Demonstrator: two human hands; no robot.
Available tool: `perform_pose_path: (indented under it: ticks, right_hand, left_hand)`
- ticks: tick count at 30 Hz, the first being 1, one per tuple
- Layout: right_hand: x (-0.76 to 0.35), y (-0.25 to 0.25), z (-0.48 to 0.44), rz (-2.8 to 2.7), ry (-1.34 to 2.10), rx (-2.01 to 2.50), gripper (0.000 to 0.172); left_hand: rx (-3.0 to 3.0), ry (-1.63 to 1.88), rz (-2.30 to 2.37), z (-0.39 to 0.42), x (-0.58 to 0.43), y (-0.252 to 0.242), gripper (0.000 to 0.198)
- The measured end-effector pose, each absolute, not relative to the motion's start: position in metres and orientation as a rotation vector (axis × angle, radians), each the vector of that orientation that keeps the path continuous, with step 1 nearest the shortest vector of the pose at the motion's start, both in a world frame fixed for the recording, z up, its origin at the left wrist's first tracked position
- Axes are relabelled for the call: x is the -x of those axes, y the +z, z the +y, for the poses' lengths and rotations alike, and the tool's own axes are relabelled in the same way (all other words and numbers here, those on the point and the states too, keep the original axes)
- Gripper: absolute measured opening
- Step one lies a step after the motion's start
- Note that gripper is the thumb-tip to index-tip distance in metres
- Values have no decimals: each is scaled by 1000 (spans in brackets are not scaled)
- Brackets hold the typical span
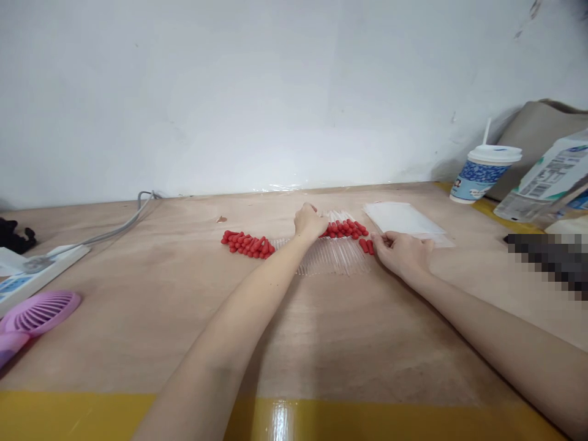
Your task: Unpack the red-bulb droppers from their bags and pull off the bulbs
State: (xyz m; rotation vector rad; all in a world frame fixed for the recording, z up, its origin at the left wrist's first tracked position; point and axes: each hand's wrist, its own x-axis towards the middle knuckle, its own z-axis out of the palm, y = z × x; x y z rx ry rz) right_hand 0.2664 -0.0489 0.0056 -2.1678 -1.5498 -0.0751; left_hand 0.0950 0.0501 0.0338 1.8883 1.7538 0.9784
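Many droppers with thin clear tubes and red rubber bulbs lie side by side in a row across the middle of the table. Red bulbs [248, 244] gather at the row's left end, and more red bulbs [345, 228] lie at the right. My left hand [310, 222] reaches into the row, its fingers curled beside the bulbs; what they grip is hidden. Clear tubes [335, 256] spread below it. My right hand [404, 252] rests at the right end with curled fingers, close against two separate red bulbs [366, 246]. I cannot make out anything in its grasp.
White sheets or flat bags [404, 218] lie behind my right hand. A paper cup [484, 173] with a straw and a plastic bottle [544, 177] stand at the right. On the left are a pink fan [43, 312], a power strip [46, 272] and a grey cable [110, 229].
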Motion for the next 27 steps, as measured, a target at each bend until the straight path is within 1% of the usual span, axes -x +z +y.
perform_pose_path:
  ticks: [6, 9, 12, 14, 17, 19, 23, 27]
  right_hand:
    - [-267, 5, -49, -1541, -55, 2162, 41]
    - [-267, 2, -48, -1505, -107, 2090, 37]
    - [-265, -1, -49, -1493, -248, 1823, 31]
    - [-261, -1, -52, -1564, -340, 1575, 35]
    - [-249, 1, -62, -1782, -426, 1238, 43]
    - [-239, 3, -68, -1993, -451, 1064, 46]
    - [-222, 2, -76, -2302, -473, 837, 38]
    - [-216, -3, -74, -2316, -506, 797, 30]
  left_hand:
    - [-1724, 1119, 1751, 53, -83, 37, 23]
    - [-1729, 1223, 1693, 42, -71, 42, 20]
    - [-1837, 1377, 1473, 19, -53, 41, 18]
    - [-1961, 1420, 1255, -1, -37, 34, 19]
    - [-2130, 1380, 1105, -30, -12, 19, 16]
    - [-2237, 1367, 1034, -46, 1, 11, 13]
    - [-2481, 1269, 902, -64, 11, 6, 6]
    - [-2555, 1233, 826, -69, 9, 8, 7]
